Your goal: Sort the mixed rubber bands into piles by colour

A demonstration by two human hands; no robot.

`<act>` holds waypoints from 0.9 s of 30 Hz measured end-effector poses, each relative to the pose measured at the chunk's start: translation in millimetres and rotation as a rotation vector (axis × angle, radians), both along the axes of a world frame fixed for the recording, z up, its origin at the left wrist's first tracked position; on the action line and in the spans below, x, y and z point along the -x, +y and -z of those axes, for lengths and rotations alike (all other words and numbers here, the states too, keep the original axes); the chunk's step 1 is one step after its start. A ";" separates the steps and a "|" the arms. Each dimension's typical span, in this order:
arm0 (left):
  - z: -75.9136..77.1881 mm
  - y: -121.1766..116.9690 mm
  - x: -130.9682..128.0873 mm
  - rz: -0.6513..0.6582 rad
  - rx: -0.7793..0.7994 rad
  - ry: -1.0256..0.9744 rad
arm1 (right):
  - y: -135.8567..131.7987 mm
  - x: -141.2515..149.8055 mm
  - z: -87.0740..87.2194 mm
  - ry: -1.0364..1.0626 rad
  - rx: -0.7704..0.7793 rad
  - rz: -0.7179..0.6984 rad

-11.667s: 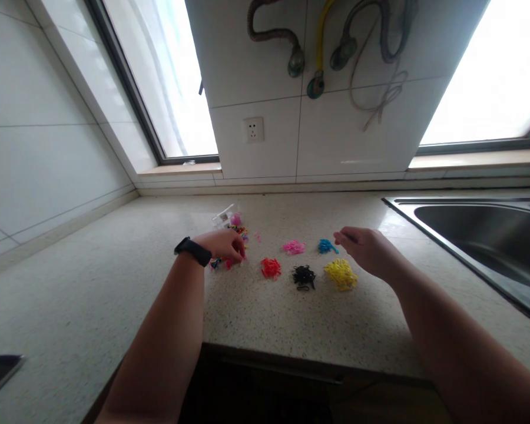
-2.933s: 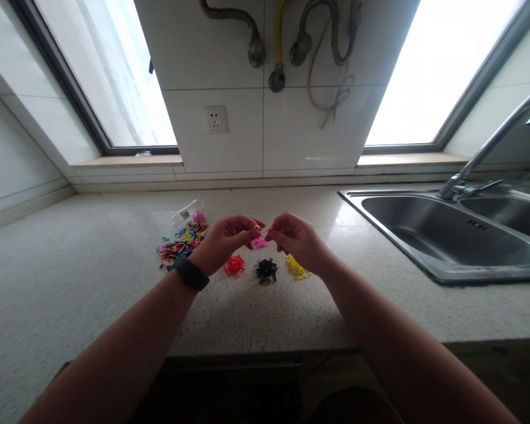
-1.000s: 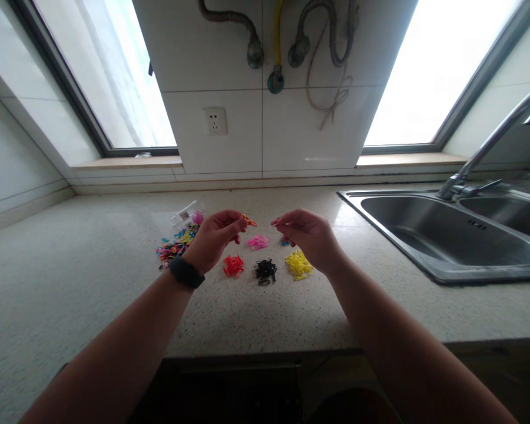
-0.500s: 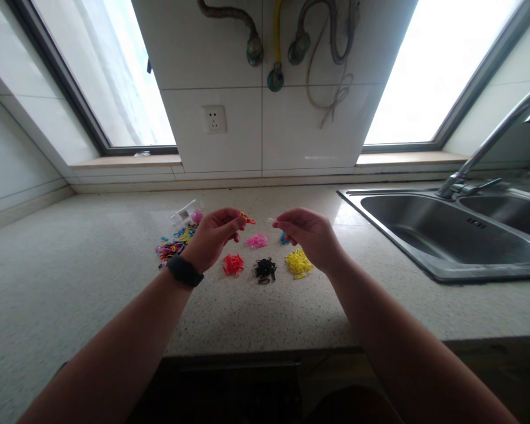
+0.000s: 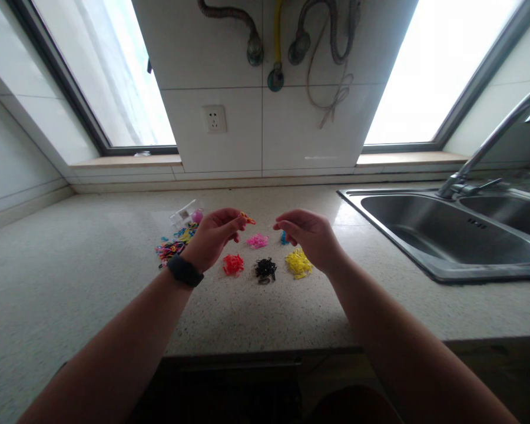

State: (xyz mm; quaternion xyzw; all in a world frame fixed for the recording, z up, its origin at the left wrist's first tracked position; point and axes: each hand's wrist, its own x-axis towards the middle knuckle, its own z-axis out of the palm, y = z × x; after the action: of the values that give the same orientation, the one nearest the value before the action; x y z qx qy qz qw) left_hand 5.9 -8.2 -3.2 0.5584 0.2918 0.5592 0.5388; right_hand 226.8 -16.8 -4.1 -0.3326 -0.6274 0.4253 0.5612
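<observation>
My left hand (image 5: pixel 214 237), with a black watch on the wrist, pinches small orange-red rubber bands (image 5: pixel 247 219) above the counter. My right hand (image 5: pixel 309 235) hovers close by with fingertips pinched; what it holds is too small to see. Below them lie sorted piles of tiny bands: red (image 5: pixel 233 265), black (image 5: pixel 265 270), yellow (image 5: pixel 298 263), pink (image 5: pixel 257 240) and blue (image 5: pixel 284 238), the blue one partly hidden by my right hand. A mixed-colour heap (image 5: pixel 176 243) sits to the left.
A clear plastic bag with a pink item (image 5: pixel 188 215) lies behind the mixed heap. A steel sink (image 5: pixel 446 235) with a tap (image 5: pixel 494 141) fills the right side. A wall socket (image 5: pixel 214 118) and hoses (image 5: pixel 291 41) are on the tiled wall.
My hands, which met together 2.9 s ago, have parted and since held almost still. My right fingertips have closed slightly in the last half second.
</observation>
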 end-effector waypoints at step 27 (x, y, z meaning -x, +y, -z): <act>11.0 9.0 -1.0 0.073 0.018 0.188 | 38.2 5.5 30.4 -1.077 -0.283 0.346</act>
State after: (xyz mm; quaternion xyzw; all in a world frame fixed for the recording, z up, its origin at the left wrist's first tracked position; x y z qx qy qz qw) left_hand 6.9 0.8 -14.2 0.6137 0.3256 0.4818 0.5340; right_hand 221.2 21.4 -34.5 -0.5212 -0.8118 0.0104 0.2632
